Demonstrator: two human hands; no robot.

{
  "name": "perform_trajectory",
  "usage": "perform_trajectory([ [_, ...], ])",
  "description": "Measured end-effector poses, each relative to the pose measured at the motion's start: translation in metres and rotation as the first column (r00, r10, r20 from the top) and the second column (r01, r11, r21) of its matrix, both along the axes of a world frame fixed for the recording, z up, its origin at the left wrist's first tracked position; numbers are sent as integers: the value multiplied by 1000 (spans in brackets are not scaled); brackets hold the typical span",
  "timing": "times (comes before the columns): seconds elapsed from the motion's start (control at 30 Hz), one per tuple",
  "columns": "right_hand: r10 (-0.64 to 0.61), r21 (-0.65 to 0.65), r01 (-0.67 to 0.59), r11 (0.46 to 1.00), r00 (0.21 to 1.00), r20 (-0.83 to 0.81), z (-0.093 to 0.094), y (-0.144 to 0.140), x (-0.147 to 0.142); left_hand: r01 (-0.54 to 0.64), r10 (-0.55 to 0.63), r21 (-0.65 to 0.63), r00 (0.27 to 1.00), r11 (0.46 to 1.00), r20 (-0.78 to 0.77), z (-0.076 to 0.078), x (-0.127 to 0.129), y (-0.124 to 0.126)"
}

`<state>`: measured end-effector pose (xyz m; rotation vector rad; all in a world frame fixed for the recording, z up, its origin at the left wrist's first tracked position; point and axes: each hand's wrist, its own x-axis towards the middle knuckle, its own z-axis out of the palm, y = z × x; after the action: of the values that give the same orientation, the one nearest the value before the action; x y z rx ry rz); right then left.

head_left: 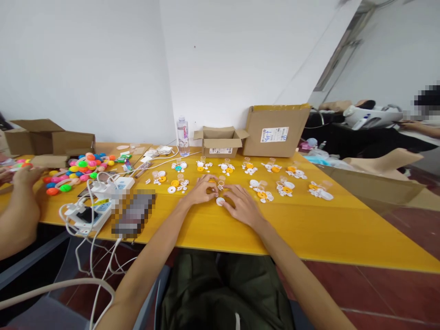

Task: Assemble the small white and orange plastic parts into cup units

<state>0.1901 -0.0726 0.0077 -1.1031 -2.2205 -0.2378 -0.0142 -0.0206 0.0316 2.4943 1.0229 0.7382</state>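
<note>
My left hand rests over the yellow table, its fingers curled and thumb and fingertips drawn close together. Whatever is between them is too small to make out. Just beside those fingertips are a clear plastic cup and a small white cut-out piece. My right hand lies with its fingers spread apart and its thumb by the edge of a round white plastic disc. Some yellow plastic shows partly behind my left fingers. Similar groups of clear cups, white pieces and yellow rings sit around my hands.
A power strip with tangled cables and a phone lie left. Beyond are colourful plastic balls and another person's arm. A bottle, small open carton and large carton stand along the wall.
</note>
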Motion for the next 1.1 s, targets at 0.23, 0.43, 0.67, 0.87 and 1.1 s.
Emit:
perform_trajectory([
  [0.23,-11,5,11,1000,1000,18,0,-1,-1,-28,28,-2,999,1000,-40,1,0,0],
  [0.43,-264,2,266,964,958,-111,-14,12,5,-33,33,-22,999,999,-37,-1,-1,2],
  [0.67,-291,-107,287,952,957,-21,-23,17,6,-64,63,-39,997,997,-40,-2,-2,2],
  [0.87,-220,-83,215,973,975,-45,-27,21,6,-85,83,-36,995,996,-56,-3,-2,3],
  [1.1,-59,-37,57,998,996,-67,-13,10,2,-79,79,-14,997,997,-25,-4,-3,3],
])
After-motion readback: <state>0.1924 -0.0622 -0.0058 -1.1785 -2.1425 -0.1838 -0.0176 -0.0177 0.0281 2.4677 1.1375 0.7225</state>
